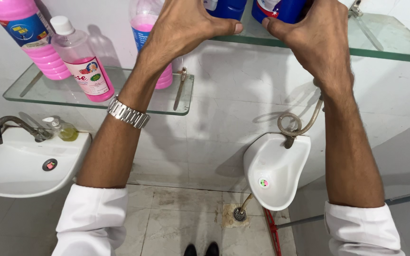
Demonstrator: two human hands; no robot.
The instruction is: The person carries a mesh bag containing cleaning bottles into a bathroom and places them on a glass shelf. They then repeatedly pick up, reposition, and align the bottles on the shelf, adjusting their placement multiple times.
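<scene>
Blue plastic bottles point(281, 9) on upper glass shelf point(395, 47): left hand point(186, 23) and right hand point(316, 35) each close a grip around one, steadying both upright.

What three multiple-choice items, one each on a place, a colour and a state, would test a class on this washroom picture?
1. Where do the blue bottles stand?
A. in the sink
B. on the upper glass shelf
C. on the floor

2. What colour is the liquid in the bottles on the lower shelf?
A. green
B. yellow
C. pink

3. What are the left hand and right hand doing?
A. gripping the blue bottles
B. turning the tap
C. hanging free

Key: 1 B, the bottles rest on the glass by the hands. 2 C, the pink bottle shows it. 3 A, each hand wraps a bottle.
</scene>
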